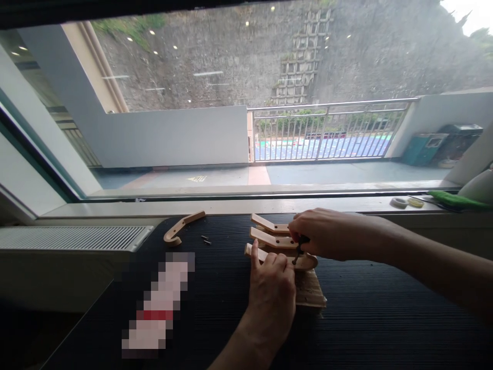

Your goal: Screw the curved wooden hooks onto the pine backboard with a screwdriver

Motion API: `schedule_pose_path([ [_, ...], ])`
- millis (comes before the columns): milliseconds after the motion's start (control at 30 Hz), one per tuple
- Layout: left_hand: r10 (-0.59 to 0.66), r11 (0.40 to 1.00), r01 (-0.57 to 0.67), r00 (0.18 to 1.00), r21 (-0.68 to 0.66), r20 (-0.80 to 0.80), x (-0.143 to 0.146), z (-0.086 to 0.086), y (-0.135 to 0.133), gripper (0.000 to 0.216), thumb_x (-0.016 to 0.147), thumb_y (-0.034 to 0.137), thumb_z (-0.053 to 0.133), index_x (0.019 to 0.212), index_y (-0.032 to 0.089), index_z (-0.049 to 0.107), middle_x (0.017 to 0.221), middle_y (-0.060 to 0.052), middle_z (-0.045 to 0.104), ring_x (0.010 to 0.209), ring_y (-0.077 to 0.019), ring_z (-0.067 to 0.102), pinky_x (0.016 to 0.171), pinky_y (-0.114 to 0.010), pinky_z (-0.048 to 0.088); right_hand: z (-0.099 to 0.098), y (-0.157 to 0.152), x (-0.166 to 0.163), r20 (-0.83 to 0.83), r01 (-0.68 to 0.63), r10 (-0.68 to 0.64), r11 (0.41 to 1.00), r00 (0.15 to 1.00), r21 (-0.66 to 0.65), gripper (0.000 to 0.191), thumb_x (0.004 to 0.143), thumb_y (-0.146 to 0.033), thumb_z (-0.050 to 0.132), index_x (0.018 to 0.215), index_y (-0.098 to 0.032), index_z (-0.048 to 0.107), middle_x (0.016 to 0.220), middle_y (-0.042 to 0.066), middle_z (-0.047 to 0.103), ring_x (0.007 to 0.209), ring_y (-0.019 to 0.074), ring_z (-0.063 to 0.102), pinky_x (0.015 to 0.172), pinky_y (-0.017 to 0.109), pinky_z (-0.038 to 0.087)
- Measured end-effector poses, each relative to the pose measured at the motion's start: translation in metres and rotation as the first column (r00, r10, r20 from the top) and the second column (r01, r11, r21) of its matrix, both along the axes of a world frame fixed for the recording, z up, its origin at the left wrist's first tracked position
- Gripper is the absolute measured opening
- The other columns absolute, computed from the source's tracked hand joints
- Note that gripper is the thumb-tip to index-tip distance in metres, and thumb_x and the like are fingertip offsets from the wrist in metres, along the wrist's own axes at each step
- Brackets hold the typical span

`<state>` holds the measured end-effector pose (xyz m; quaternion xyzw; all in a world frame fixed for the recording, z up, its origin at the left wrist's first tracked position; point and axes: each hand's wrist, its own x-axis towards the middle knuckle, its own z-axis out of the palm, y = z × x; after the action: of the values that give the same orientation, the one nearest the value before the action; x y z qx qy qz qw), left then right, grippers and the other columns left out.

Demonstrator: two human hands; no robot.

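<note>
My right hand (320,232) is closed around a small dark-handled screwdriver (299,251), its tip pointing down at the nearest wooden hook (307,262). That hook lies across a wooden board (311,292). Pressing it from the near side, my left hand (272,282) has its index finger stretched along the hook's left part and its other fingers bent over it. Beyond lie the middle wooden hook (265,236) and the far wooden hook (264,222), each with dark holes or screw heads showing. Their right ends are hidden by my right hand.
On the dark table (362,308), a loose curved wooden hook (185,222) and a few screws (206,240) lie to the left, beyond a pixelated patch. The windowsill (223,206) bears tape rolls (399,202) and a green item (458,199) at right. A radiator (77,238) stands left.
</note>
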<state>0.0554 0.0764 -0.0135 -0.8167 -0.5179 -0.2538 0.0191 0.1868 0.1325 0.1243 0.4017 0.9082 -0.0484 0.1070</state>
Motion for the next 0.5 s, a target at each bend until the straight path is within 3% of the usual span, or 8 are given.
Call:
schedule_pose_path([
  [167,0.002,1.000,-0.002,1.000,0.006,-0.012,0.0001,0.0006,-0.0013,0.025,0.083,0.008,0.042,0.090,0.020,0.062,0.088,-0.001,0.061,0.091,-0.0190,0.055,0.110,-0.061,0.006,-0.0074,-0.0008,-0.0048,-0.034,0.024,-0.024,1.000,0.999,0.018,0.018,0.082,-0.021,0.048,0.079,-0.015,0.065,0.078,0.007,0.065,0.068,0.0155,0.056,0.056,0.024,0.032],
  [367,-0.005,1.000,0.005,1.000,0.006,-0.009,0.0005,0.0010,-0.0002,0.022,0.082,0.009,0.045,0.089,0.020,0.063,0.088,-0.001,0.062,0.091,-0.0194,0.056,0.110,-0.062,0.006,-0.0103,0.0003,-0.0082,0.091,0.081,-0.093,0.988,0.992,0.132,0.029,0.088,-0.024,0.041,0.075,-0.013,0.064,0.071,0.008,0.065,0.059,0.0159,0.056,0.050,0.026,0.026],
  [500,-0.003,1.000,0.003,1.000,0.001,0.009,0.0008,0.0006,0.0005,0.021,0.083,0.011,0.046,0.090,0.021,0.064,0.088,0.000,0.062,0.092,-0.0191,0.056,0.110,-0.060,0.006,-0.0054,0.0008,-0.0016,0.097,0.074,-0.086,0.990,0.992,0.121,0.032,0.084,-0.044,0.046,0.087,-0.018,0.064,0.071,0.005,0.065,0.060,0.0194,0.057,0.050,0.027,0.027],
])
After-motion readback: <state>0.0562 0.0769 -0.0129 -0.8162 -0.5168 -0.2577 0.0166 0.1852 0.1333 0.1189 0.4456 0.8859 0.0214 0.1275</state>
